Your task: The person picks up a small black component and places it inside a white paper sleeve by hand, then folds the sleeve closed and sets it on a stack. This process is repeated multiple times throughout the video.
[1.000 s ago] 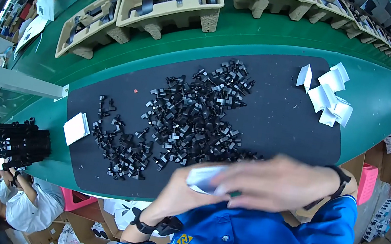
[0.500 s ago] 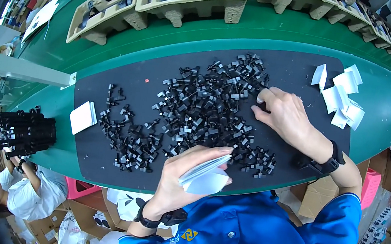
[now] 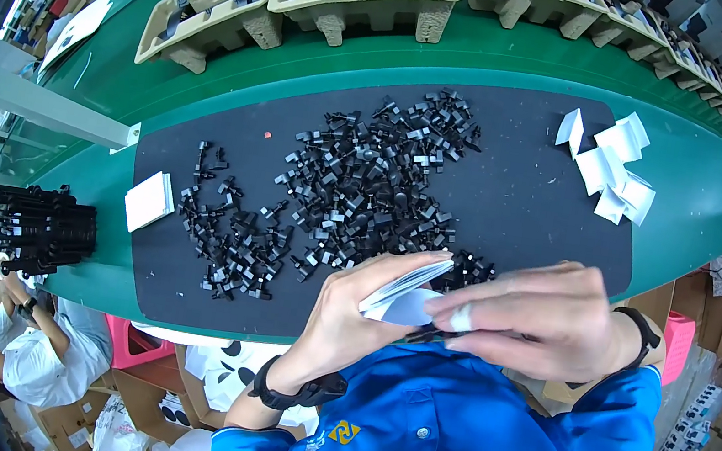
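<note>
— Two hands are working one thing: the left hand (image 3: 347, 311) is pinching a small white plastic pouch (image 3: 405, 289) above the mat's near edge, while the right hand (image 3: 533, 314) is closing fingertips on a small dark part at its mouth.

— Risk?

— That part looks likely to slip if the pouch sags. Scattered black plastic clips (image 3: 356, 193) are crowding the black mat (image 3: 524, 184) below; white pouches (image 3: 614, 164) are lying well apart.
</note>
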Demonstrator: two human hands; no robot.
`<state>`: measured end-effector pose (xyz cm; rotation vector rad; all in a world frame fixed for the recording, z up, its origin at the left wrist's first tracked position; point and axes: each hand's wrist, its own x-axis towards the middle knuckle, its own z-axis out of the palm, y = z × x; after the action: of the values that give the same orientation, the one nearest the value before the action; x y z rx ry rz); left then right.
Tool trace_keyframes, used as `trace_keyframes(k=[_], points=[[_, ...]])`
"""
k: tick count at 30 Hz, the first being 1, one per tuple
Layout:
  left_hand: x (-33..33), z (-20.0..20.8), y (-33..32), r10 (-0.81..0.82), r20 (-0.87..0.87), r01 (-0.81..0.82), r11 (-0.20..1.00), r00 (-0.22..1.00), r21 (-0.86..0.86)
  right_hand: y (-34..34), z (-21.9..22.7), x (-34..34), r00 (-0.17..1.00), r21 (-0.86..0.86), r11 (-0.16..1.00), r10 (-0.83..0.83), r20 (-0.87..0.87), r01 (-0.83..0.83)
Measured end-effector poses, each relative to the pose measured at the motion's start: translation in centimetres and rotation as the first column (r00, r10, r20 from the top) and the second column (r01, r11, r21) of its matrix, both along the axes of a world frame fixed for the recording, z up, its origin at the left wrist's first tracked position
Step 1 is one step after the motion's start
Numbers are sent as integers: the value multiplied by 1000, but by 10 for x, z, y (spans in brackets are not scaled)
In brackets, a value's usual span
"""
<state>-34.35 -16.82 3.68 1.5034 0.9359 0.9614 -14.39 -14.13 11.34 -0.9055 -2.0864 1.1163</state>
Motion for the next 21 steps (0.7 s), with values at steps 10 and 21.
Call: trace_keyframes(k=[10, 21], points=[[2, 3, -8, -21, -40, 24, 996, 999, 86, -14, 0, 2, 947, 527, 827, 16, 322, -193], [5, 7, 5, -157, -45, 158, 987, 987, 14, -7, 10, -4, 557, 168, 782, 258, 790, -600]])
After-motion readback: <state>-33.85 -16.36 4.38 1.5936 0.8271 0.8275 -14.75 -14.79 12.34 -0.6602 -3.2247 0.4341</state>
